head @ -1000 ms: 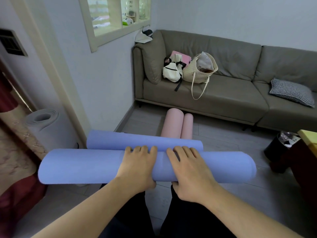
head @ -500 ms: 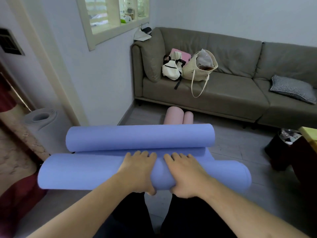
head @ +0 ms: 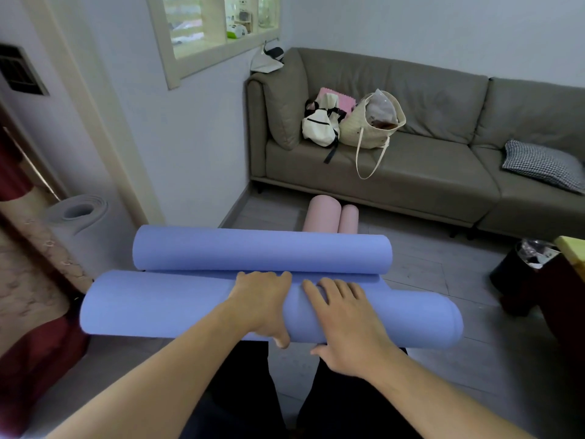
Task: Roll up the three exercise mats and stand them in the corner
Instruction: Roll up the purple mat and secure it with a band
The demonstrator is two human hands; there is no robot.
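1. Nearest us, the blue mat (head: 177, 304) lies crosswise above our dark trouser legs. Both ends are coiled: a thick roll under our hands, a thinner roll (head: 259, 250) just beyond it, touching.
2. Left hand (head: 262, 304): fingers over the top of the thick roll, thumb hooked under its near side, so it grasps the roll. Right hand (head: 345, 318): just beside the left, fingers spread fairly flat on the same roll, pressing rather than clenching.
3. Step in hand, as we judge it: rolling up the blue mat; its two coils have met, so it is not yet one tidy roll.
4. Next move likely calls for merging or rewinding the coils into one tight cylinder, keeping the ends square, then upending it.
5. Left of the blue mat, a grey mat (head: 79, 217) stands rolled by the doorframe.
6. Beyond the blue mat, a pink mat (head: 329, 218) lies on the floor in two coils, not yet stood up.
7. Farthest, behind the pink mat, the sofa (head: 443, 172) carries two bags.
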